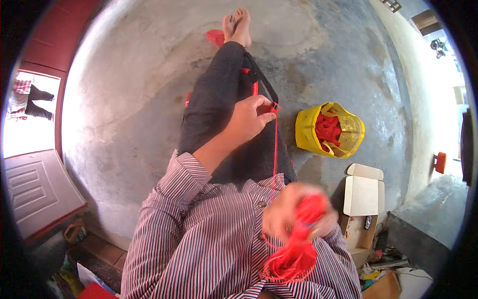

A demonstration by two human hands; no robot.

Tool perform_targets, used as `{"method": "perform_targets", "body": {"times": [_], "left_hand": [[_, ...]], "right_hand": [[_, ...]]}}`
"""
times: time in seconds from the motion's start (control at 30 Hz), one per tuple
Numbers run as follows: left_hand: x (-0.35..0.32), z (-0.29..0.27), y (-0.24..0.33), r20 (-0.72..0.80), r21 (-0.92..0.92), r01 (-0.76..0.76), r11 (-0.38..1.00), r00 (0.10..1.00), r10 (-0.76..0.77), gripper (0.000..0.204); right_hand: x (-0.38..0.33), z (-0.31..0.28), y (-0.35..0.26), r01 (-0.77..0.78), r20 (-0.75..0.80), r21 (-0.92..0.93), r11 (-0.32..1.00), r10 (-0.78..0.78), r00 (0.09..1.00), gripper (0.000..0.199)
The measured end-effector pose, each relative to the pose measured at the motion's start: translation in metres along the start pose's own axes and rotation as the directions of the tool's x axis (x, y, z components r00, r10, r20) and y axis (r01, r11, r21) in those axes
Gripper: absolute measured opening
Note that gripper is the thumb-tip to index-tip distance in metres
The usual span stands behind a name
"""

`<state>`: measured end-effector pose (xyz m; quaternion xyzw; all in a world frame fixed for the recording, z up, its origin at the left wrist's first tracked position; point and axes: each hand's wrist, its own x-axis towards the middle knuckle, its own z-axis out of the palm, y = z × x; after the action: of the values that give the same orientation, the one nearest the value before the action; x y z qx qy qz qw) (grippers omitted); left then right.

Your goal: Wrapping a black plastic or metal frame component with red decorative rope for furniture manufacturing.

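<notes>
Over my dark trousers (209, 99), my left hand (246, 119) pinches a thin red cord (276, 144) between thumb and fingertips. A small red loop or knot shows at the pinch. From there the cord runs taut down toward my lap. Close to my chest, my right hand (286, 212) is wrapped round a bundle of red cord (294, 259), its loose loops hanging over my striped shirt. Motion blurs this hand and the upper bundle. A black strap (264, 79) lies by my knee, beside a red strip (255, 88).
On the concrete floor to the right stands a yellow bucket-like container (304, 130) with red material inside. An opened cardboard box (363, 197) is nearer, beside a grey ledge (423, 231). My bare foot (239, 30) rests ahead by a red object (215, 37). A white panelled door (42, 192) is at left.
</notes>
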<state>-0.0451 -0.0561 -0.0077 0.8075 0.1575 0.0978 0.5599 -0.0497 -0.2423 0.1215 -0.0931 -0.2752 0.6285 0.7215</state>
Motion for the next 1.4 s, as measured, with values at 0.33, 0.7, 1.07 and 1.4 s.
{"method": "perform_targets", "body": {"times": [0.33, 0.7, 1.07, 1.4], "left_hand": [[-0.015, 0.011, 0.034, -0.257, 0.384, -0.229, 0.895, 0.904, 0.342, 0.048], [0.027, 0.001, -0.019, 0.239, -0.169, 0.477, 0.863, 0.869, -0.433, 0.047], [0.036, -0.018, 0.010, -0.199, -0.061, 0.012, 0.998, 0.980, -0.024, 0.038], [0.036, -0.009, 0.019, 0.283, -0.428, 0.437, 0.791, 0.896, -0.342, 0.038]], "right_hand": [[0.002, 0.004, 0.002, 0.133, 0.251, -0.145, 0.981, -0.093, 0.963, 0.036], [-0.006, -0.145, -0.064, -0.381, -0.286, -0.686, -0.619, -0.252, 0.924, 0.026], [0.025, -0.156, -0.037, -0.353, -0.254, -0.930, -0.105, -0.508, 0.823, 0.025], [0.022, -0.145, -0.060, 0.105, -0.436, -0.850, 0.517, -0.800, 0.411, 0.032]]}}
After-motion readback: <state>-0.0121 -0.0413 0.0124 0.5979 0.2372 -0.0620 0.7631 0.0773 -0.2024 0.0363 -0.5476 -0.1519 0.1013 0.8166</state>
